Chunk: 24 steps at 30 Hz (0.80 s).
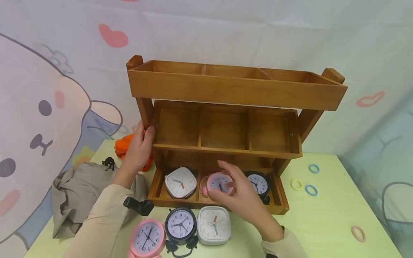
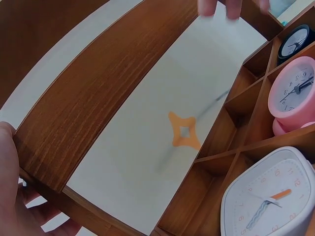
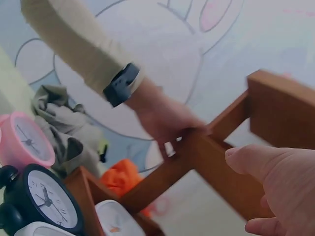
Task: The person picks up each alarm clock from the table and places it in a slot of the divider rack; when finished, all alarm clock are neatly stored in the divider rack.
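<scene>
A brown wooden three-tier shelf [image 1: 237,87] stands on the table, its tiers divided into compartments. My left hand [image 1: 141,147] grips its left side at the middle tier; in the left wrist view, curled fingers [image 2: 44,216] show round the wood. In the bottom tier sit a white square alarm clock [image 1: 181,182], a pink alarm clock [image 1: 217,183] and a black alarm clock [image 1: 258,184]. Before the pink one hovers my right hand [image 1: 240,195], thumb and fingers apart with nothing between them, partly covering it in the head view.
A second pink clock [image 1: 147,237], black clock [image 1: 180,224] and white clock [image 1: 214,225] lie in front of the shelf. Grey cloth [image 1: 87,191] and orange cloth [image 1: 124,144] are at the left. Several coloured rings, including a yellow ring [image 1: 296,185], lie on the table [image 1: 329,222] at the right.
</scene>
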Tool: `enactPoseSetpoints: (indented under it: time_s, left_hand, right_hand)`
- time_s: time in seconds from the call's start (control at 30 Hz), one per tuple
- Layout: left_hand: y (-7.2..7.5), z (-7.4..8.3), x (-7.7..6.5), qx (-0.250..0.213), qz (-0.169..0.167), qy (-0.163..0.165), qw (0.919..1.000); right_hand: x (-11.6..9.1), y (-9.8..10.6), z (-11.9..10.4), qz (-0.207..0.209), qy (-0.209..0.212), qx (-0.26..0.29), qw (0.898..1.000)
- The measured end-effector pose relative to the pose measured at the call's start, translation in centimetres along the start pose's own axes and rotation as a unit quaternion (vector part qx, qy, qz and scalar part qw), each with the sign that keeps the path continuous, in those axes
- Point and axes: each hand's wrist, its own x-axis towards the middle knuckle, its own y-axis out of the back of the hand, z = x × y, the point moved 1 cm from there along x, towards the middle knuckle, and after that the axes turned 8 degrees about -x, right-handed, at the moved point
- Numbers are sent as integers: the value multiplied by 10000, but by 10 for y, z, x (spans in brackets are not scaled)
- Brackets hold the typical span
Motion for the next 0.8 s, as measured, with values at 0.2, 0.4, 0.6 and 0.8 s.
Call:
enactPoseSetpoints:
  time_s: [0.2, 0.4, 0.6, 0.8]
  left_hand:
    - [0, 2, -1, -73, -88, 42, 9999]
    - [0, 1, 0, -1, -113, 107, 9999]
    - [-1, 1, 1, 7, -128, 109, 9999]
    - [-1, 1, 1, -33, -132, 110, 9998]
  right_hand:
    - [-45, 13, 10, 371, -357, -367, 9980]
    - [-70, -7, 32, -1, -1170, 138, 9930]
    - [-78, -38, 58, -456, -1389, 44, 9892]
    - [-78, -60, 71, -699, -1237, -341, 9893]
